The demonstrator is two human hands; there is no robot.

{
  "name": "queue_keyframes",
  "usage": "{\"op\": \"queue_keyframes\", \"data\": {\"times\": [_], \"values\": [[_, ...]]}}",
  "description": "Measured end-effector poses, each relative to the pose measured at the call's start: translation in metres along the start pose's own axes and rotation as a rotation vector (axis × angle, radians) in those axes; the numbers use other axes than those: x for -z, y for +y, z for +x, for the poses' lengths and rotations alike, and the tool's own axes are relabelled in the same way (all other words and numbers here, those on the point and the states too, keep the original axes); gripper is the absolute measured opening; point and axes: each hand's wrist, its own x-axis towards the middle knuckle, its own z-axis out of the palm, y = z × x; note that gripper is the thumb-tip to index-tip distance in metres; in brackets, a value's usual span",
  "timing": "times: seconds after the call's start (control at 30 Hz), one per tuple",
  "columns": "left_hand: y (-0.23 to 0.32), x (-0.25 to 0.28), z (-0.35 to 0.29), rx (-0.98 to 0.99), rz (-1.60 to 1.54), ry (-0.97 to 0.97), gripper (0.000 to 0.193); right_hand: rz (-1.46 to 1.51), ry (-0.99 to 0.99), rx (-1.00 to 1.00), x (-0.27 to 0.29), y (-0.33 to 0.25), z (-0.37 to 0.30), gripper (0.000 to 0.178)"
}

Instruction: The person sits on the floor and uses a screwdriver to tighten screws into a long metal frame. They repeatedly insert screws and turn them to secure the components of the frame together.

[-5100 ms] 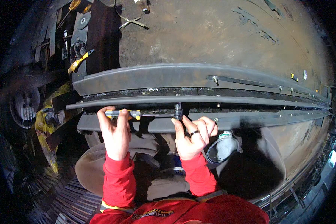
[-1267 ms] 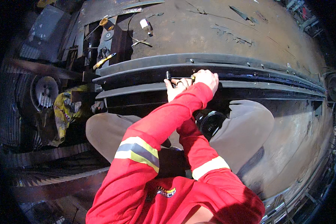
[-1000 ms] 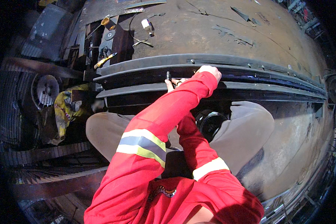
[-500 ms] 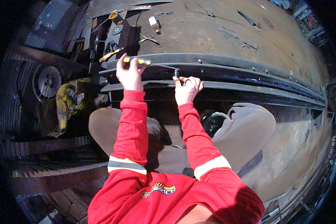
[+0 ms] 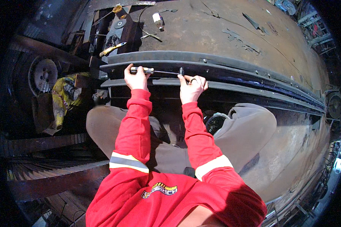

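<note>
Slip risk, upper centre
Left hand (image 5: 137, 80) is closed round a screwdriver (image 5: 148, 70); right hand (image 5: 192, 90) pinches a black cylindrical fitting (image 5: 181, 71). A loose pinch could let either skid.

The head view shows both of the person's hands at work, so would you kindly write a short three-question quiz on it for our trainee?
1. Multiple choice: Which tool does the left hand hold?
A) A hammer
B) A screwdriver
C) A wrench

2. True or false: The right hand grips a small black cylindrical part.

3. Fill in the blank: Compared with the left hand, the yellow-handled brush lies toward the picture's upper ____.

Key: 1. B; 2. True; 3. left
</note>
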Motion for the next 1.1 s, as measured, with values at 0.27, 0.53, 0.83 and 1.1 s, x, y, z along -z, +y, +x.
{"op": "queue_keyframes", "data": {"times": [0.27, 0.53, 0.83, 1.1], "values": [[0.009, 0.010, 0.007, -0.034, 0.440, -0.100, 0.040, -0.023, 0.026, 0.025, 0.000, 0.001, 0.001, 0.023], [0.060, -0.050, -0.057, -0.702, 0.597, -0.092, 0.032, 0.022, -0.010, 0.054, 0.008, -0.005, 0.000, 0.022], [-0.040, -0.150, -0.160, -0.973, 1.344, -1.108, 0.038, -0.118, -0.333, -0.239, 0.013, -0.017, 0.005, 0.034], [-0.040, -0.183, -0.141, -0.765, 1.528, -1.364, 0.025, -0.183, -0.383, -0.324, 0.013, -0.016, 0.013, 0.032]]}}
